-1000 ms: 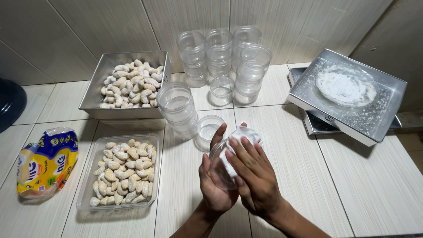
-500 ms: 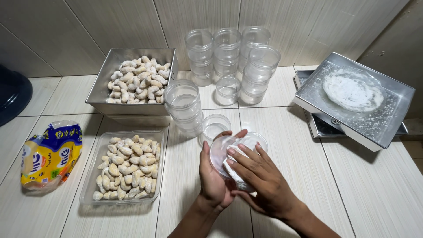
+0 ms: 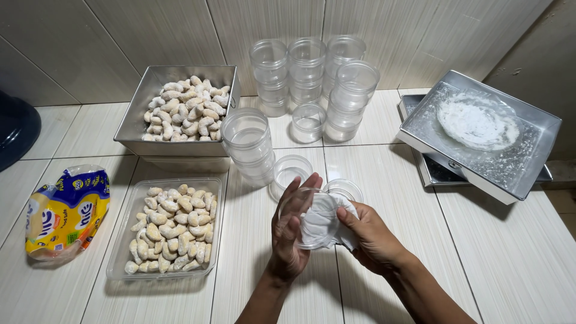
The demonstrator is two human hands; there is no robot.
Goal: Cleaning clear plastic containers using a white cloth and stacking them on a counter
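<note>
Clear plastic jar (image 3: 317, 221): held above the worktop (image 3: 492, 258) between both hands, near the front edge, tipped on its side with its mouth towards the right hand.
Left hand (image 3: 289, 231): grip half-closed around the jar's left side, fingers upright and spread along the wall, thumb behind it.
Right hand (image 3: 373, 236): grip closed on a white cloth or tissue (image 3: 341, 223), fingertips pressing it into the jar's mouth.
Two lids or shallow jars (image 3: 290, 171): lying on the worktop just beyond the hands, one partly hidden behind the fingers.
Clear plastic tray (image 3: 169, 230): to the left of the hands, rectangular, filled with pale crescent-shaped cookies (image 3: 174, 222).
Yellow and blue bag (image 3: 65, 211): at the far left of the worktop, crumpled, lying flat, well apart from the hands.
Short stack of jars (image 3: 247, 141): beyond the lids, standing upright just beside the metal pan.
Metal pan (image 3: 144, 114): behind the plastic tray, square, holding more of the same cookies.
Steel tray with white powder (image 3: 480, 138): to the right, resting tilted on a flat scale-like base, the powder heaped towards its far side.
Single low jar (image 3: 308, 122): alone between the stacks, open.
Jar stacks (image 3: 309, 69): against the tiled wall (image 3: 180, 30) at the back, several upright columns of clear empty jars, close together.
Dark round object (image 3: 15, 129): at the far left edge, only partly in view; I cannot tell what it is.
</note>
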